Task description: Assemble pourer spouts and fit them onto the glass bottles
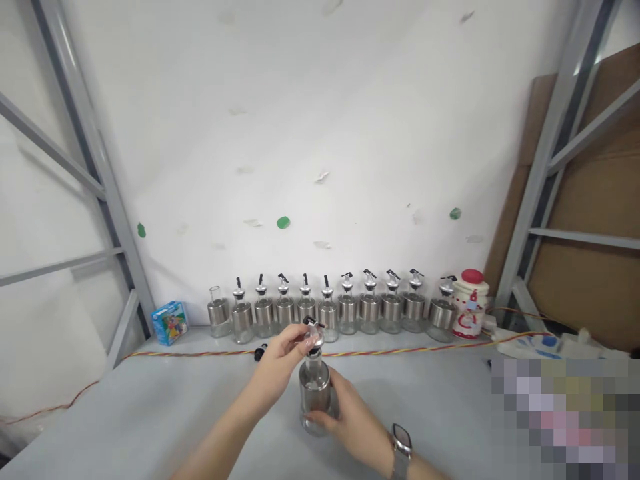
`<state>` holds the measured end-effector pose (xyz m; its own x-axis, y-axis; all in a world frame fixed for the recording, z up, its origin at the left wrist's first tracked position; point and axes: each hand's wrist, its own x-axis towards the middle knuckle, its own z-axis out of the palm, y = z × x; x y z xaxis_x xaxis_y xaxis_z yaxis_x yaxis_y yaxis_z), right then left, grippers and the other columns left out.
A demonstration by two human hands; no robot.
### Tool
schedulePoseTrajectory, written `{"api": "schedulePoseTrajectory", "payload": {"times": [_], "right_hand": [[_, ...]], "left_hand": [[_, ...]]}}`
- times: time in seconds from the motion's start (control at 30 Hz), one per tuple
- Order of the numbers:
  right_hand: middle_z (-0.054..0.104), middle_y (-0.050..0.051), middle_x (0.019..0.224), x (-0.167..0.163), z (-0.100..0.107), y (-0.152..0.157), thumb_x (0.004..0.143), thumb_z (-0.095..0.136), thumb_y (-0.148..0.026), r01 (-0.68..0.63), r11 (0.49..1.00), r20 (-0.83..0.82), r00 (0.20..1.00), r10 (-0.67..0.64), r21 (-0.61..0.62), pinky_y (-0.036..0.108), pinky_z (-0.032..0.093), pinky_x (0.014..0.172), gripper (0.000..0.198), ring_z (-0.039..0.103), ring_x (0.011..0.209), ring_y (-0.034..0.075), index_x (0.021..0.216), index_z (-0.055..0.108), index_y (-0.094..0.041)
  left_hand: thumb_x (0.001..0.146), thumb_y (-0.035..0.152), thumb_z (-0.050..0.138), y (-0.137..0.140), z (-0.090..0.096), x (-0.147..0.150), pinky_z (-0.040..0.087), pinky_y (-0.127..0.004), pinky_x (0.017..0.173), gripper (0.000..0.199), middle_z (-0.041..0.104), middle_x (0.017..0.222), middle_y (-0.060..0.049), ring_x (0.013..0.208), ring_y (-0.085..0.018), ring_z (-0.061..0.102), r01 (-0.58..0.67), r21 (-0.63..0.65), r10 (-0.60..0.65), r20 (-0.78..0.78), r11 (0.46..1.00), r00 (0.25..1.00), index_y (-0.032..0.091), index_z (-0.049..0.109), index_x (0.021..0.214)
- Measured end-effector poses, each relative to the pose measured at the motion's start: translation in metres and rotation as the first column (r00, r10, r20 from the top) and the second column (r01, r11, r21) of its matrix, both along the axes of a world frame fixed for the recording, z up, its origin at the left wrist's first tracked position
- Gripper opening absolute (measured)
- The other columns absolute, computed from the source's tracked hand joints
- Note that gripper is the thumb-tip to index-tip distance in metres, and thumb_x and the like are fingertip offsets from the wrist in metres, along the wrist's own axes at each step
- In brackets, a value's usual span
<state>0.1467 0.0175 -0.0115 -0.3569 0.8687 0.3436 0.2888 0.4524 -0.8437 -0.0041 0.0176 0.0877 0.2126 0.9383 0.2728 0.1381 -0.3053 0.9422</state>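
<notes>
The person holds a small glass bottle [315, 393] upright on the grey table [150, 413], near the front edge and well in front of the row of similar bottles [330, 310] that stands against the white wall. The right hand [350, 417] is closed around the lower part of the bottle, with the fingers on the clear glass base and the steel sleeve. The left hand [280, 367] is closed in a pinch on the pourer cap [313, 331] at the top, with thumb and fingertips around it. The bottle looks light, because it seems to be empty, but it is rigid and breakable, and the glass and polished steel are probably slippery. The best place to hold it is likely the steel band in the middle, where the hand can go fully around. The cap is small and should be taken only with the fingertips. The long axis of the bottle is vertical, with the neck up, and the black spout of the cap points to the right and a little away from the person. A small black part [260, 351] lies on the table just left of the left hand, near a red and yellow cable [400, 351].
</notes>
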Motion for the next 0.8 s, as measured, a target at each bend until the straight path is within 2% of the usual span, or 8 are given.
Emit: {"api": "schedulePoseTrajectory", "payload": {"times": [0.17,0.4,0.47,0.53,0.6,0.63,0.7,0.8], "right_hand": [[0.053,0.006,0.116,-0.001,0.001,-0.001,0.066,0.066,-0.025,-0.001,1.000,0.002,1.000,0.001,0.013,0.039,0.033,0.092,0.058,0.045,0.107,0.024,0.118,0.044,-0.021],[0.054,0.006,0.116,-0.002,-0.002,0.000,0.065,0.067,-0.024,0.015,0.999,0.012,1.000,-0.016,0.028,0.040,0.034,0.091,0.059,0.046,0.107,0.025,0.119,0.043,-0.023],[0.053,0.007,0.117,-0.002,-0.002,0.001,0.066,0.066,-0.024,0.017,0.999,0.014,1.000,-0.017,0.043,0.041,0.034,0.091,0.058,0.046,0.107,0.026,0.119,0.043,-0.023],[0.054,0.007,0.116,-0.002,-0.001,0.001,0.065,0.066,-0.025,0.008,0.998,0.020,1.000,-0.009,0.059,0.041,0.035,0.090,0.058,0.046,0.107,0.027,0.119,0.044,-0.022],[0.055,0.008,0.115,-0.003,0.000,0.001,0.065,0.067,-0.026,0.007,0.997,0.029,1.000,-0.010,0.072,0.040,0.036,0.089,0.058,0.048,0.106,0.027,0.118,0.044,-0.022],[0.055,0.008,0.114,-0.003,0.000,0.001,0.065,0.067,-0.027,0.011,0.997,0.035,0.999,-0.014,0.078,0.040,0.037,0.088,0.058,0.048,0.105,0.027,0.118,0.045,-0.022],[0.056,0.008,0.112,-0.004,-0.002,0.002,0.065,0.067,-0.027,0.021,0.996,0.052,0.998,-0.026,0.089,0.040,0.038,0.087,0.056,0.049,0.104,0.026,0.116,0.045,-0.022],[0.056,0.009,0.111,-0.004,-0.007,0.002,0.065,0.067,-0.028,0.025,0.995,0.086,0.996,-0.033,0.097,0.039,0.039,0.086,0.057,0.050,0.103,0.026,0.117,0.043,-0.021]], "left_hand": [[0.079,0.036,0.050,0.004,-0.001,0.003,0.038,-0.027,0.080,0.025,0.058,0.092,-0.003,0.090,-0.017,0.050,0.028,0.016,-0.027,-0.040,0.999,0.999,0.018,0.059,0.093],[0.081,0.033,0.046,0.003,0.004,-0.005,0.040,-0.027,0.077,0.022,0.055,0.089,-0.003,0.086,-0.016,0.050,0.022,0.063,-0.012,-0.157,0.998,0.988,0.016,0.060,0.081],[0.082,0.033,0.045,0.003,0.000,-0.006,0.041,-0.028,0.079,0.023,0.055,0.093,-0.005,0.088,-0.016,0.051,0.021,0.101,-0.001,-0.195,0.995,0.981,0.016,0.060,0.081],[0.084,0.031,0.041,0.004,-0.007,-0.008,0.041,-0.029,0.083,0.024,0.055,0.099,-0.006,0.093,-0.017,0.052,0.003,0.192,0.044,-0.241,0.981,0.969,0.017,0.060,0.084],[0.085,0.031,0.040,0.005,-0.018,-0.012,0.040,-0.032,0.087,0.024,0.053,0.107,-0.008,0.101,-0.018,0.050,-0.028,0.346,0.150,-0.330,0.938,0.932,0.018,0.059,0.093],[0.084,0.032,0.043,0.006,-0.024,-0.014,0.040,-0.033,0.088,0.024,0.052,0.111,-0.009,0.105,-0.019,0.048,-0.037,0.439,0.227,-0.389,0.898,0.893,0.019,0.056,0.100],[0.080,0.034,0.050,0.007,-0.033,-0.019,0.041,-0.038,0.088,0.034,0.051,0.115,-0.012,0.107,-0.022,0.047,-0.015,0.608,0.383,-0.480,0.794,0.789,0.019,0.050,0.110],[0.077,0.034,0.054,0.008,-0.041,-0.023,0.043,-0.041,0.085,0.039,0.055,0.110,-0.013,0.103,-0.024,0.049,0.061,0.768,0.550,-0.509,0.637,0.662,0.016,0.048,0.111]]}}
